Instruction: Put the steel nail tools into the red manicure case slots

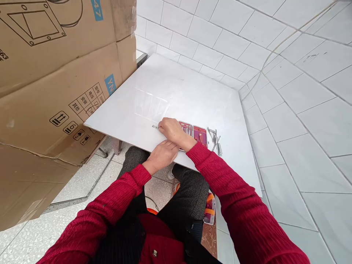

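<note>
On the white board [192, 99] lies an opened red case [200, 135] with a row of small metal tools fitted in its left half. My right hand [174, 131] is over the left side of the case, fingers bent and closed; whatever they hold is hidden. Small dark print [155, 127] shows on the board beside its fingertips. My left hand [162, 156] rests at the front edge, below my right wrist, its fingers stretched out and close together near the case. Right of the case, several loose metal nail tools [216, 139] lie in a small group.
A large cardboard box [68, 73] stands against the board's left side. White tiled walls [302, 146] border the back and right, with a thin cable [268, 58] along them. Under the board, a clear container with orange straps [209, 209] sits beside my leg.
</note>
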Motion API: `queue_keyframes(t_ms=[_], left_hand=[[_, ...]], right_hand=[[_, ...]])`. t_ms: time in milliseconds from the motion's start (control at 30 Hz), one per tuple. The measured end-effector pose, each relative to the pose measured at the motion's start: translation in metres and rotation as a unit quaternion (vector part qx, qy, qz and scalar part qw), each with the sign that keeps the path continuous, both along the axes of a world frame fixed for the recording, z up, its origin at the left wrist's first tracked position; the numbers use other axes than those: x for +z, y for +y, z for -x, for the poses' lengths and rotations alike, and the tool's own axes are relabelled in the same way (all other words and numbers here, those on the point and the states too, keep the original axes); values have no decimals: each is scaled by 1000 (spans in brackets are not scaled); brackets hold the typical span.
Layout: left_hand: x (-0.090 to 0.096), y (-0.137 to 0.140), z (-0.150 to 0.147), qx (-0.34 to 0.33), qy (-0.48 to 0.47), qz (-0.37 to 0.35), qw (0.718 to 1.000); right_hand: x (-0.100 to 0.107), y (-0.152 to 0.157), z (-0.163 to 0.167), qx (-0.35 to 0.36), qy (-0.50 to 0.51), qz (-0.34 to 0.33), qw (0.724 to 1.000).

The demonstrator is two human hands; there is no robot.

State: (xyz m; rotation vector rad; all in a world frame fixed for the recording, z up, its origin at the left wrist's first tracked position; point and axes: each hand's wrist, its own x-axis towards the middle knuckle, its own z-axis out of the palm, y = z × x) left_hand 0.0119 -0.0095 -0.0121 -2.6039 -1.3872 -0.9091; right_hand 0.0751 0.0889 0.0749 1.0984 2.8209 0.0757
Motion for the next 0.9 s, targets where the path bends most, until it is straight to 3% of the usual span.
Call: queue_keyframes(t_ms=[467, 900], left_hand=[[-5, 1, 0, -6, 5, -17, 1000], [-3, 0, 0, 2, 11, -14, 1000]], right_hand=[[-1, 4, 23, 18, -100, 4, 995], [-6, 3, 8, 22, -62, -4, 998]])
